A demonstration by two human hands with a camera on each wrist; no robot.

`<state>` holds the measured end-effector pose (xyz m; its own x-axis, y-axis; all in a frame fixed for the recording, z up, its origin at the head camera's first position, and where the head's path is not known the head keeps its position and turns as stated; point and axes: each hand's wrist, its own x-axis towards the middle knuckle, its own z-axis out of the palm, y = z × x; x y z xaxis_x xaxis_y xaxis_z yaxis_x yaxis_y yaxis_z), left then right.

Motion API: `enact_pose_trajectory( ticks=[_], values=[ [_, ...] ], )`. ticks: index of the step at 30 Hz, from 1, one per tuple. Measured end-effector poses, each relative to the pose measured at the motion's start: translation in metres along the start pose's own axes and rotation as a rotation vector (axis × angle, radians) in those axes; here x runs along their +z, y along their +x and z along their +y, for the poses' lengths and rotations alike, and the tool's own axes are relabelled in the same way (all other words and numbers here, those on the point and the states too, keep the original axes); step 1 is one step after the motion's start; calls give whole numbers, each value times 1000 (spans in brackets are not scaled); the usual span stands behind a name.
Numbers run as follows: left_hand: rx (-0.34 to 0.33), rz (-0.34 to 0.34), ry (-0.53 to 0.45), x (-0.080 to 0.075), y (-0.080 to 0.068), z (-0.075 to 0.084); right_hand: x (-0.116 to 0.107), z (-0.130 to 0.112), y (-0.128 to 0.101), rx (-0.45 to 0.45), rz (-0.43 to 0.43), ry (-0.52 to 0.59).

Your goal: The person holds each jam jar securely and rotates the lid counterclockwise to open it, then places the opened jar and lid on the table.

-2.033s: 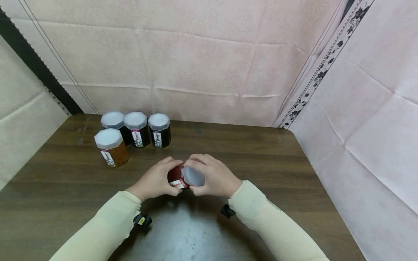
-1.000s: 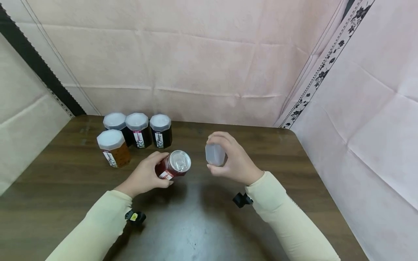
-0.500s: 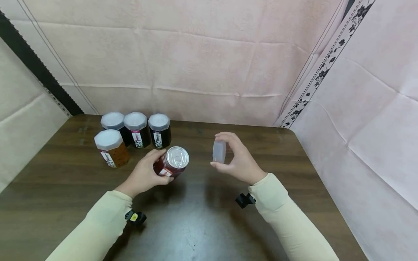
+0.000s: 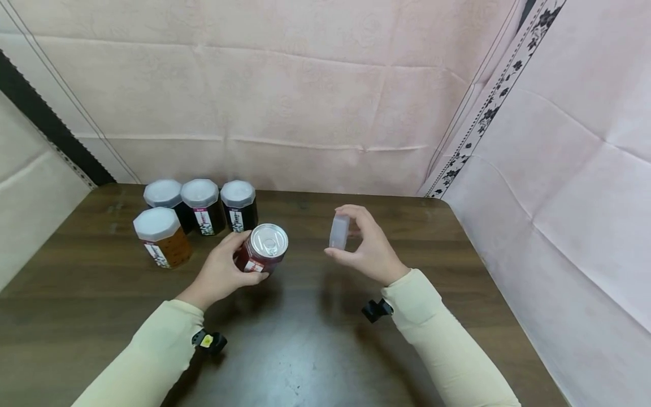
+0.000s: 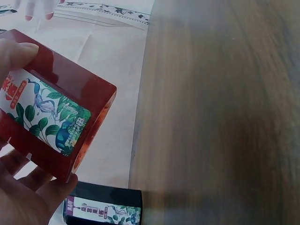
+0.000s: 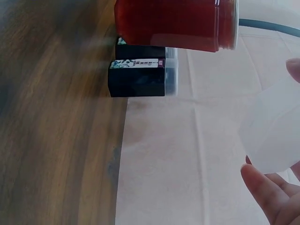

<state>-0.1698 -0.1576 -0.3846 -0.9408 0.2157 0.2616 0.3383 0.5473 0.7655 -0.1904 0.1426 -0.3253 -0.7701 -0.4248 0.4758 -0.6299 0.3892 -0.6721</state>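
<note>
My left hand (image 4: 222, 272) grips a jar (image 4: 260, 249) of dark red contents around its sides, tilted slightly. Its silver pull-tab top faces up, with no plastic lid over it. In the left wrist view the red jar (image 5: 56, 89) shows a label with green leaves, thumb on one side and fingers on the other. To the right, my right hand (image 4: 368, 249) pinches a translucent white plastic lid (image 4: 339, 231) by its edges, held on edge above the table. The right wrist view shows this lid (image 6: 274, 129) between thumb and fingers, apart from the jar.
Several lidded jars stand at the table's back left: an amber-brown one (image 4: 164, 237) in front, and dark ones behind, including a dark jar (image 4: 239, 206) close to my left hand. The wooden table (image 4: 325, 350) meets pale cloth walls (image 4: 305, 102) at the back and sides.
The lid came off the red jar and moved right with my right hand, then turned on edge. My left hand moved the jar left and tipped its top upward.
</note>
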Motion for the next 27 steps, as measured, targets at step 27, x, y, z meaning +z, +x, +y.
enact_pose_trajectory(
  ticks=[27],
  values=[
    [-57,13,-38,9,19,5,-5,17,3,73,57,60]
  ],
)
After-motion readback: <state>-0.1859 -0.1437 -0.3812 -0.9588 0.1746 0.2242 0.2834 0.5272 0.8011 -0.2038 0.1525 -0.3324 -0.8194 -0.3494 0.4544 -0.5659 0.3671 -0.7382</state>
